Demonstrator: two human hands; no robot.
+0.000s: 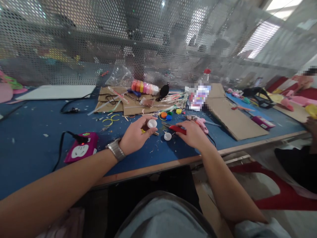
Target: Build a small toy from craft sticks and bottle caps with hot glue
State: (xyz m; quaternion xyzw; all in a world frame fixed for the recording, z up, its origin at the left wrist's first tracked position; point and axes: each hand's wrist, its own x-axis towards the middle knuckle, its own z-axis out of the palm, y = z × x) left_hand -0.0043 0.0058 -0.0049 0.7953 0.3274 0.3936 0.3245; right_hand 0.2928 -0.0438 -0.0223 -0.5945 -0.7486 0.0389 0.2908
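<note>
Between the thumb and fingers of my left hand [135, 135] is a white bottle cap [152, 124], its hollow side facing up. My right hand [190, 133] is closed on red-handled pliers [177, 129], whose metal jaws point left toward the held cap without touching it. Just below the pliers, a second white cap [167, 136] lies on the blue table. Orange [163, 115], blue [168, 117] and yellow [178, 111] caps sit beyond my hands. A pink glue gun [202, 125] lies to the right of my right hand.
A purple power strip [81, 147] with a plugged-in black cord stands at the left. Cardboard sheets [235, 115], thin sticks, a clear bottle [205, 77] and a row of coloured tubs [145, 87] lie farther back. Behind them rises a perforated metal screen [99, 43].
</note>
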